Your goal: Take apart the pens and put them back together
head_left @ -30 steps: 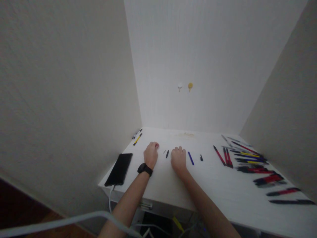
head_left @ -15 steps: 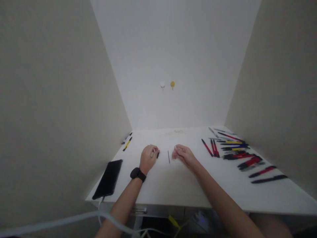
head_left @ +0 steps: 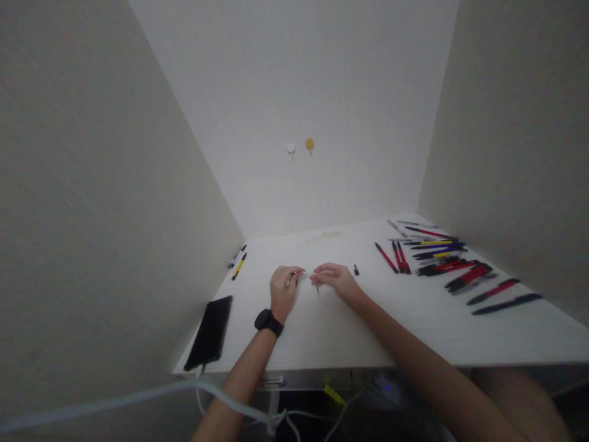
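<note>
My left hand [head_left: 285, 286], with a black watch [head_left: 269, 321] on its wrist, is closed with its fingertips pinched together. What it holds is too small to make out, though something pale shows at the fingertips. Facing it across a narrow gap, my right hand [head_left: 337, 280] also has its fingers drawn together, their contents unclear. A thin dark rod like a pen refill [head_left: 318, 290] shows just below the right fingertips, its upper part hidden; I cannot tell whether they touch it. On the table right of that hand lies a small dark piece [head_left: 356, 270].
Many red, black, yellow and blue pens [head_left: 455, 264] lie along the right side of the white table [head_left: 331, 344]. At the left edge are a yellow-and-black pen [head_left: 239, 266] and a black tablet-like device [head_left: 208, 331]. A white cable [head_left: 138, 398] crosses the front.
The small dark piece, earlier by my left fingertips, now lies right of my right hand. My hands are closer together, and the right one now covers part of the thin rod. The view has shifted slightly.
</note>
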A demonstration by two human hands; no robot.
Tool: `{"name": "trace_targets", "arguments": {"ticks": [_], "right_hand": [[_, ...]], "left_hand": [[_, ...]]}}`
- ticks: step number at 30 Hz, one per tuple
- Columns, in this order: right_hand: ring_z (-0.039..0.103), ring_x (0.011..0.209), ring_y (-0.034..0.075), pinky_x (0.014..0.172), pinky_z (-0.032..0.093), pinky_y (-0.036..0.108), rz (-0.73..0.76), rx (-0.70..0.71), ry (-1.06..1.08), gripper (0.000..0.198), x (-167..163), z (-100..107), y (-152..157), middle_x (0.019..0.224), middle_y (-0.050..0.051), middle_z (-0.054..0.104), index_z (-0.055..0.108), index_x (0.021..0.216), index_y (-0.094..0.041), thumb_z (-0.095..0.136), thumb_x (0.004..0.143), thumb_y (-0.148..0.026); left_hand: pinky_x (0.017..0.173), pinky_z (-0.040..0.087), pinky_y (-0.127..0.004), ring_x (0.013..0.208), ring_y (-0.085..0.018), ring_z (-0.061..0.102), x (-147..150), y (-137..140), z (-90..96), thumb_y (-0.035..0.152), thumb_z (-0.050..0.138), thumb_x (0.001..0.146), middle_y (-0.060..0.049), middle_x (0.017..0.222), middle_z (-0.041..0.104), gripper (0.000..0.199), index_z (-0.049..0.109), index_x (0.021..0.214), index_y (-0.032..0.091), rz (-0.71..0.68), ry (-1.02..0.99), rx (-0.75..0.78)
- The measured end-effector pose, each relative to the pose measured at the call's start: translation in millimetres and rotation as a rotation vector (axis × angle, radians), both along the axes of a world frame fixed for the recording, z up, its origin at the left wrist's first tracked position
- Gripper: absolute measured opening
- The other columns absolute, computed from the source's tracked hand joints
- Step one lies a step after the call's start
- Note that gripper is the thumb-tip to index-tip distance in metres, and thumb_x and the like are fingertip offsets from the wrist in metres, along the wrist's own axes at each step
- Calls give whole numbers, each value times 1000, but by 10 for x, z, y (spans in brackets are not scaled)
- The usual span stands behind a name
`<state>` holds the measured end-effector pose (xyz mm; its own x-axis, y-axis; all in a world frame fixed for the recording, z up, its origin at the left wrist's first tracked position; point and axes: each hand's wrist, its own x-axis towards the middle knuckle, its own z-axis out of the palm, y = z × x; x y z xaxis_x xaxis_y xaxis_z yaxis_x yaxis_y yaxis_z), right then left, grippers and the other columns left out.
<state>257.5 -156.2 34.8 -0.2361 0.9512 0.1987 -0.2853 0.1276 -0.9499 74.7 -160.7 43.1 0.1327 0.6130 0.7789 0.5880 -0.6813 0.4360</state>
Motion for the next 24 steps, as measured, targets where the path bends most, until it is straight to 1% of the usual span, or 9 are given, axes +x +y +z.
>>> {"name": "trace_targets", "arguments": {"ticks": [4,11,16,24], "right_hand": [[66,63,17,64,51,32,2,43,-11,32,-30,-83,41,73,6,73,65,82,-16,74,66,-41],[59,53,13,54,47,27,-70,110,-69,26,-65,-159,80,61,2,67,61,74,-17,68,71,-42],[57,52,12,53,46,26,-79,123,-114,25,-76,-170,83,60,2,66,59,74,-17,65,73,-41],[57,51,12,54,46,27,-83,140,-161,24,-70,-172,77,60,2,66,58,74,-18,62,75,-42]], "left_hand": [[78,44,-31,80,-16,58,24,-13,-11,23,54,89,-2,80,68,15,66,81,20,15,59,8],[77,42,-32,80,-17,57,9,-17,-15,24,54,89,-2,82,69,14,65,83,20,63,151,42],[76,40,-32,80,-17,56,5,-19,-19,23,55,89,-1,82,70,13,66,83,20,93,217,43],[77,40,-33,81,-18,57,12,-24,-8,23,53,89,-2,83,70,13,65,84,20,114,253,16]]}}
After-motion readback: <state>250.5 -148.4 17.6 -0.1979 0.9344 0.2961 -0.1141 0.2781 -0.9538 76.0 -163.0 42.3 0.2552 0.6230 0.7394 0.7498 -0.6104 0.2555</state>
